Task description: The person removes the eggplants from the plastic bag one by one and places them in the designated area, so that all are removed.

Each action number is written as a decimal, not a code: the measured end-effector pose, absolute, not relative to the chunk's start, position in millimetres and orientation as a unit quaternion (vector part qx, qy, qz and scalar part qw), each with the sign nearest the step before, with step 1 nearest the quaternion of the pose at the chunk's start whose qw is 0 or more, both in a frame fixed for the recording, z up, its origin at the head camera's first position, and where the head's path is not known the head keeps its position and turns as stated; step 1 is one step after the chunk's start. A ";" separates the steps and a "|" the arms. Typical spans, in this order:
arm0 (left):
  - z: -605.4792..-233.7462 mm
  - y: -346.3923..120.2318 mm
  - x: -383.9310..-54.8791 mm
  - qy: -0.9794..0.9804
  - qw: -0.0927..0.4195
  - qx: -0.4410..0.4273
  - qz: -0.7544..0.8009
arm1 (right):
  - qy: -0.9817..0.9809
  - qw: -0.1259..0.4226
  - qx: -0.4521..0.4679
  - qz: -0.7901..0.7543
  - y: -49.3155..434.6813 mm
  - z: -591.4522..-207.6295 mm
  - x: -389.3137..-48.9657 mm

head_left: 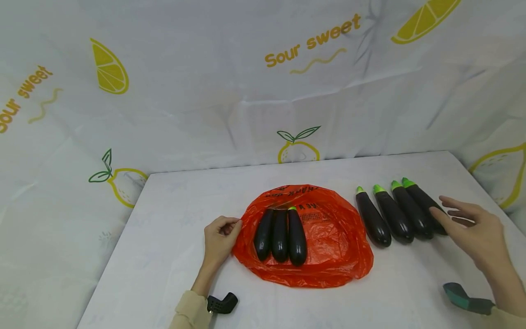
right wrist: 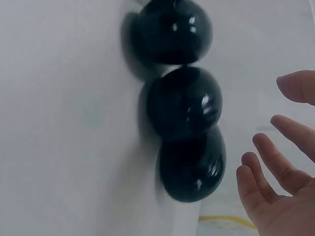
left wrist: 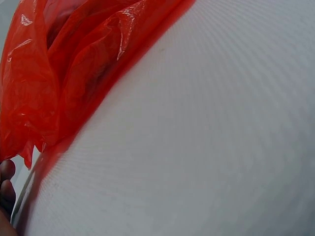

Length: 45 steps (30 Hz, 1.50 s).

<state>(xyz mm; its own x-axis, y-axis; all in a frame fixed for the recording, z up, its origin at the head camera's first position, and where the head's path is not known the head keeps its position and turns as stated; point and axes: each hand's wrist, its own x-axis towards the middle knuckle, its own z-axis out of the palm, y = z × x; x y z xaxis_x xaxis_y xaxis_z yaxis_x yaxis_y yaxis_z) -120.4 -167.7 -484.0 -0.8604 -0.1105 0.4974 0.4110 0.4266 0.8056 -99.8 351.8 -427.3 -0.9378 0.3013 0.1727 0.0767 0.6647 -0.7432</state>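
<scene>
A red plastic bag [head_left: 328, 249] lies spread with its mouth up, and three dark eggplants [head_left: 280, 235] rest side by side in its left half. My left hand [head_left: 222, 240] pinches the bag's left rim between thumb and curled fingers; in the left wrist view only fingertips [left wrist: 7, 169] show, right below the red film [left wrist: 29, 98]. To the right of the bag, several more eggplants [head_left: 393, 217] with bright green caps lie in a slanted row. Over the rightmost eggplant [head_left: 423, 198] hovers my right hand [head_left: 478, 228], fingers spread and nothing held. The right wrist view shows rounded eggplant ends [right wrist: 184, 103] beside that hand [right wrist: 280, 191].
A white cloth covers the table [head_left: 164, 246], whose back edge meets a white hanging curtain [head_left: 197, 100] printed with lemons and lettering. Dark devices are strapped on the left wrist [head_left: 223, 303] and the right wrist [head_left: 466, 299].
</scene>
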 end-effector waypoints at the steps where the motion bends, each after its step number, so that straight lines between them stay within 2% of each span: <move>1: -480.0 -166.4 -118.8 -0.807 0.246 -0.094 -0.529 | -0.897 0.146 -0.092 0.407 349.8 -425.5 -99.2; 8: -465.9 -162.5 -114.0 -0.802 0.249 -0.102 -0.533 | -0.885 0.175 -0.032 0.430 328.0 -417.3 -98.3; 18: -493.6 -170.6 -125.5 -0.805 0.260 -0.097 -0.524 | -0.892 0.164 0.015 0.421 291.2 -409.7 -96.2; 29: -495.8 -174.0 -126.6 -0.800 0.252 -0.105 -0.534 | -0.886 0.180 0.079 0.419 255.5 -408.3 -92.7; 45: -498.0 -174.1 -126.6 -0.801 0.251 -0.100 -0.535 | -0.878 0.129 0.120 0.446 213.0 -408.0 -88.9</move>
<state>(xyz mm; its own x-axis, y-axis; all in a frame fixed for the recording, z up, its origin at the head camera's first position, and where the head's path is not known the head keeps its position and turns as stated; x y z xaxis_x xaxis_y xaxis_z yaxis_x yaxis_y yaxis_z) -126.6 -174.1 -498.0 -0.8534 -0.1084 0.5098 0.4295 0.4081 0.8056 -88.9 213.0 -408.0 -0.9377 -0.0952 0.3340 -0.3259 0.5742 -0.7511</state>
